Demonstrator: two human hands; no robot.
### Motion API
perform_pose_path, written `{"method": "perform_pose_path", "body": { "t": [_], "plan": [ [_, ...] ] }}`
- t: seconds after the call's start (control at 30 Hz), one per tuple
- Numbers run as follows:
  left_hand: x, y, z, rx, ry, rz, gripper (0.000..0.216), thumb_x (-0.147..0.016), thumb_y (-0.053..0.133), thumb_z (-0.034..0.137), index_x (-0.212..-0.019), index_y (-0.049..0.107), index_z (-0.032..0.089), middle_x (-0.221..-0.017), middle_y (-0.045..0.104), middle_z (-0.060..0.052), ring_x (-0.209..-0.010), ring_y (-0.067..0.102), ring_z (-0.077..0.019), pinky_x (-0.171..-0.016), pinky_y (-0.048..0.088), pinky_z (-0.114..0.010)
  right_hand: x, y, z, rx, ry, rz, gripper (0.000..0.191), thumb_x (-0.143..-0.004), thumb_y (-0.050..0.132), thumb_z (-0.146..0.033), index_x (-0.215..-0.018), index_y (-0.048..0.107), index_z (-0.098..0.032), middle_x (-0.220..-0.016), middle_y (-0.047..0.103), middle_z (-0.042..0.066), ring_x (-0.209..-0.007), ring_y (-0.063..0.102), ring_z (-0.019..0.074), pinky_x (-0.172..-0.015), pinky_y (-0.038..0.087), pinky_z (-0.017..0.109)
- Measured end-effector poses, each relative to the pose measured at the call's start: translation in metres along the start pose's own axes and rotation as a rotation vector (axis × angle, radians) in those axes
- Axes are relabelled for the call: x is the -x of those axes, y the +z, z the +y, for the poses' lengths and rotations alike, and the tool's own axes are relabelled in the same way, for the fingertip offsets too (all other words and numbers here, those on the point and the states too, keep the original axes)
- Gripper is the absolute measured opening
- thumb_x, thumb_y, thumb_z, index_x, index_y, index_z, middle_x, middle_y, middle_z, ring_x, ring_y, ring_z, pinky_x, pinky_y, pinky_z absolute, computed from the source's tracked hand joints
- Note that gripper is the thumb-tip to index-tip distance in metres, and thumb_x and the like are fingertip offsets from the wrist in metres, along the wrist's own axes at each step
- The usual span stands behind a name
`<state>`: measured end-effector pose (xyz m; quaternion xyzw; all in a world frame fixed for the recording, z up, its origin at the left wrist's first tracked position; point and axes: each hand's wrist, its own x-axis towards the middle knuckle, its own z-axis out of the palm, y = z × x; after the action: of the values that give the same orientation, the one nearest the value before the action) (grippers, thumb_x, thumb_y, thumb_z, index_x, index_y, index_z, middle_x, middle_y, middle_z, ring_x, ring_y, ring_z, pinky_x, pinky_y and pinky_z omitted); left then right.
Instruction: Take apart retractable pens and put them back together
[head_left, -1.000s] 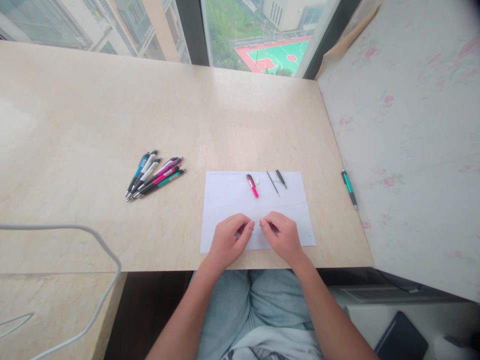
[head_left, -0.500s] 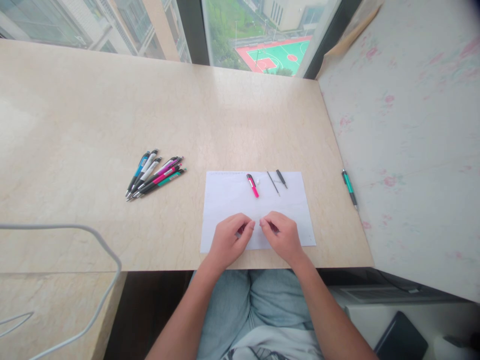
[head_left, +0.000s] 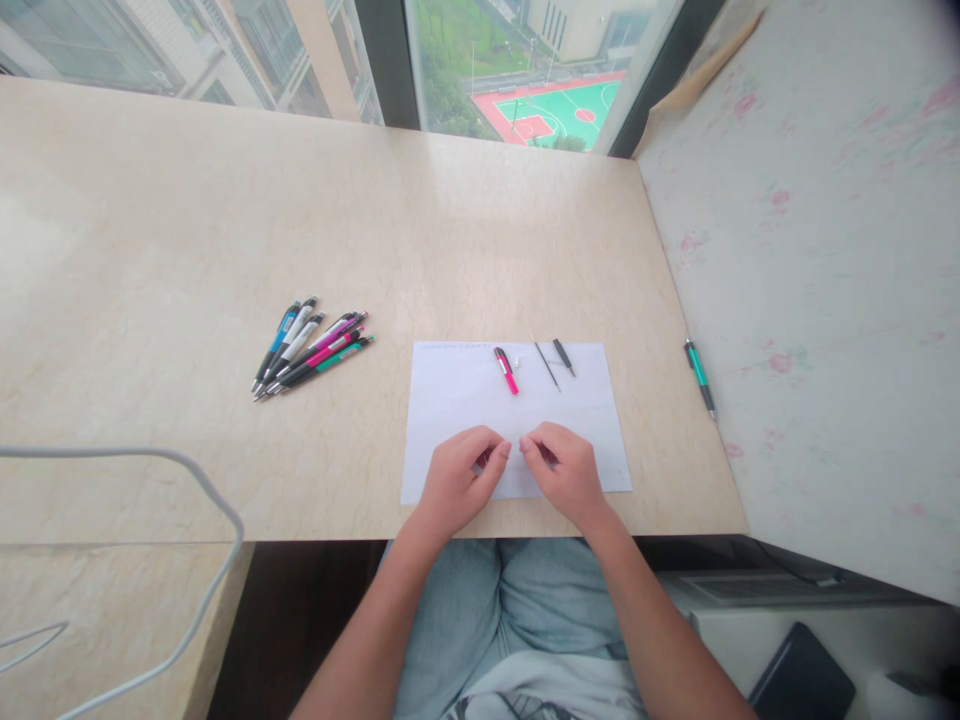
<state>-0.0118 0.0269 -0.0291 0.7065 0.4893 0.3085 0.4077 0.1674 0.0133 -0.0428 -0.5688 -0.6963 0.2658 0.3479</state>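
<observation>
My left hand and my right hand rest side by side on a white sheet of paper near the table's front edge. Both have the fingers curled into a pinch, fingertips almost meeting; what they hold is hidden, with a hint of pink under the left fingers. Farther up the sheet lie a pink and black pen part, a thin black refill and a short black pen tip.
A bunch of several click pens lies to the left on the beige marble table. One green pen lies at the table's right edge by the wall. A white cable curves at the lower left. Windows run along the far edge.
</observation>
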Motion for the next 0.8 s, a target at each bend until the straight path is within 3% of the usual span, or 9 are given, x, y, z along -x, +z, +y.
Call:
{"method": "perform_pose_path", "body": {
  "t": [0.8],
  "plan": [
    [0.0001,0.0006,-0.0010,-0.003,-0.001,-0.009,0.026,-0.097,0.049,0.033,-0.077,0.059,0.019,-0.068,0.059,0.000,-0.064,0.053,-0.0129,-0.062,0.040,-0.026,-0.0011,-0.0006,-0.0015,0.006,-0.014,0.010,0.024,-0.094,0.052,-0.022,-0.069,0.054,-0.021,-0.063,0.053,-0.001,-0.061,0.049,0.0135,-0.060,0.039,0.028]
  ]
}}
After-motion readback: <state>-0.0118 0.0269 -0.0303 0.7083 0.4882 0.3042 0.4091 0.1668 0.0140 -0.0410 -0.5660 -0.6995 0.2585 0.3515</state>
